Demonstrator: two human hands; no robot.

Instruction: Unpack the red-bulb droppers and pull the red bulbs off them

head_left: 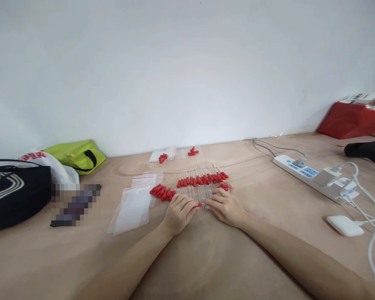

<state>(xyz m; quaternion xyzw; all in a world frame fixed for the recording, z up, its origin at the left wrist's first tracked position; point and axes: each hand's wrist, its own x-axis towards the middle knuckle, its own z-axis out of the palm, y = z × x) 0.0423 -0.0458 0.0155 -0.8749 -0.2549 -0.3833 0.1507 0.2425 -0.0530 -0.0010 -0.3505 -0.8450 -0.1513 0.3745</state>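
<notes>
My left hand (179, 213) is closed around a red rubber dropper bulb (199, 204), of which only the tip shows. Facing it, my right hand (226, 206) pinches a thin clear dropper tube (203, 204) whose end meets the bulb's tip; whether it sits inside, I cannot tell. Just beyond my fingers lie several bare clear tubes (203, 193). A row of droppers with red bulbs (203, 179) lies behind those, tubes pointing to the wall. To the left is a pile of loose red bulbs (162, 193), partly behind my left hand.
Clear zip bags (133, 208) lie left of my hands. Two small bags with red bulbs (163, 158) lie near the wall. On the right are a power strip (306, 175), white cables and a white charger (345, 225). A black bag (18, 200) stands at far left.
</notes>
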